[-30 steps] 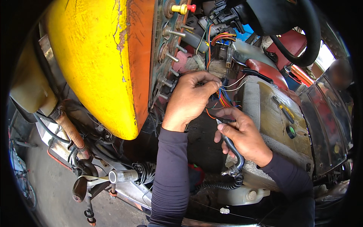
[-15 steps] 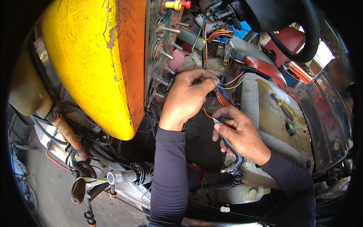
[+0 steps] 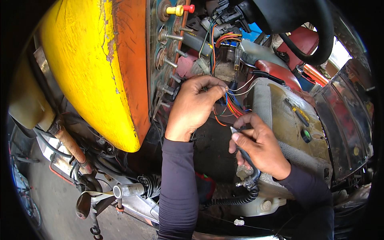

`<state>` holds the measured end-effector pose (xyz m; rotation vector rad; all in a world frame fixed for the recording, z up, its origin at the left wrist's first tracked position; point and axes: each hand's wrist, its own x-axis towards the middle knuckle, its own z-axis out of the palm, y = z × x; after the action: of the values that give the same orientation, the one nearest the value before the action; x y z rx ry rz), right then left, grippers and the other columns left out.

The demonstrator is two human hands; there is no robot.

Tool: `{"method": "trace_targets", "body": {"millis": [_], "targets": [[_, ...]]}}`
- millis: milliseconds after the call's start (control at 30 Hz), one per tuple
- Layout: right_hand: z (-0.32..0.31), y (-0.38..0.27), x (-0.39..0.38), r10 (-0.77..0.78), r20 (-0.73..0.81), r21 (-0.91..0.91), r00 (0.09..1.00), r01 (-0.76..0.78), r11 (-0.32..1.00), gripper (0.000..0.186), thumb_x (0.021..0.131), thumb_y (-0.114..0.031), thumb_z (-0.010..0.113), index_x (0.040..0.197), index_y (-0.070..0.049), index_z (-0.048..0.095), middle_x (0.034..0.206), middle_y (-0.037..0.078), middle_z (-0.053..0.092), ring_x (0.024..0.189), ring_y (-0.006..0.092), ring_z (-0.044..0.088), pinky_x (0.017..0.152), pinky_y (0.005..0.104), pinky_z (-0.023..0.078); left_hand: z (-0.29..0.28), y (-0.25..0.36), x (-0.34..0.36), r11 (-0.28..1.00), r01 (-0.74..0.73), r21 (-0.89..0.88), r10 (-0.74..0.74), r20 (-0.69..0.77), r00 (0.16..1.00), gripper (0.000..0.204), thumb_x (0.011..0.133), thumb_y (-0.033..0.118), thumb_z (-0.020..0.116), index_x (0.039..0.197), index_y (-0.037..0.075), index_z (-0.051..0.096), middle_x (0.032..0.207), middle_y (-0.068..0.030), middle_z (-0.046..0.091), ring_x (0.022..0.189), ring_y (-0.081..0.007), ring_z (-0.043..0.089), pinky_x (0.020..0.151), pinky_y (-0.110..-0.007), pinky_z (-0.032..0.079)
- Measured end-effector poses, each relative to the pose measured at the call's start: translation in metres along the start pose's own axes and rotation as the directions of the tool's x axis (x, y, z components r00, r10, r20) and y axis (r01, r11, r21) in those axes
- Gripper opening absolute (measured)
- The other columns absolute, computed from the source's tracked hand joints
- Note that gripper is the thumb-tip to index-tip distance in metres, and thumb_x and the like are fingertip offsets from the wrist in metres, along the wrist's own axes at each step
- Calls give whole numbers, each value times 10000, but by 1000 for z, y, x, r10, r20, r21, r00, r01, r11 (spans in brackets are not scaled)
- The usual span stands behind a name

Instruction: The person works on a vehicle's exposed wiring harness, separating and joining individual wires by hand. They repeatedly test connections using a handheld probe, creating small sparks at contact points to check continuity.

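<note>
My left hand (image 3: 195, 105) is closed, its thumb and forefinger pinched on the ends of thin wires (image 3: 227, 91). From there, blue and white strands spread to the right. Below that pinch, my right hand (image 3: 262, 146) grips a slim dark tool (image 3: 245, 155) with a pale pointed tip. An orange wire (image 3: 219, 121) ends just left of this tip, with a small gap between them. Red, yellow and blue wires (image 3: 235, 108) run in a bundle between my two hands. Behind my right fingers, part of the tool is hidden.
A yellow and orange panel (image 3: 86, 76) fills the left, beside a metal plate with bolts and knobs (image 3: 174, 11). The steering wheel (image 3: 328, 36) is at upper right. Pliers (image 3: 298, 112) and a tape roll (image 3: 306, 136) lie on the worn grey seat (image 3: 284, 102). A coiled hose (image 3: 236, 199) hangs below.
The tool's tip in my right hand has drawn slightly right, away from the orange wire's end. My left hand keeps its pinch on the wires. The whole view has shifted a little.
</note>
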<state>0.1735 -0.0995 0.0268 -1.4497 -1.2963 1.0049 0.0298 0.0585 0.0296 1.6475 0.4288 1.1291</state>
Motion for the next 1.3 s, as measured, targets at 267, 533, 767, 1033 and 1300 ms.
{"method": "trace_targets", "body": {"millis": [267,533,767,1033,1300], "targets": [[-7,-19,27,-54,13,-12,998,54,998,335,1049,-146,608,1306,21,473,804,107,693,509,125,612,384,257,442,3,-3,1,998,-6,-63,6,-4,1000,187,969,120,667,1060,-18,755,857,-2,695,666,-56,548,608,-224,442],[-2,-21,35,-19,0,-23,1000,19,1000,289,1038,-130,626,1253,25,512,794,106,690,488,125,600,373,264,434,3,-2,0,999,10,-47,-10,-1,1000,197,966,120,668,1073,-21,754,870,-4,703,668,-54,548,606,-223,443],[-2,-18,34,-10,-8,14,1000,10,1000,272,1043,-122,621,1275,-18,523,787,87,682,488,120,595,373,254,428,4,-4,2,998,-10,-57,9,-9,1000,198,966,121,667,1070,-24,753,855,1,689,667,-56,548,605,-224,445],[-19,-23,7,-22,-34,-112,999,18,994,364,1049,-79,595,1371,4,448,795,133,695,486,152,601,404,258,406,1,2,-1,1000,13,-16,-13,0,1000,199,976,127,663,1081,-16,752,847,6,684,663,-49,544,599,-217,433],[-25,-16,20,6,24,-83,1000,-4,997,332,1053,-87,600,1341,3,461,793,128,698,483,146,597,391,261,408,3,2,-1,998,46,-44,-46,0,999,191,976,138,671,1081,2,756,838,22,671,649,-44,534,565,-205,388]]}}
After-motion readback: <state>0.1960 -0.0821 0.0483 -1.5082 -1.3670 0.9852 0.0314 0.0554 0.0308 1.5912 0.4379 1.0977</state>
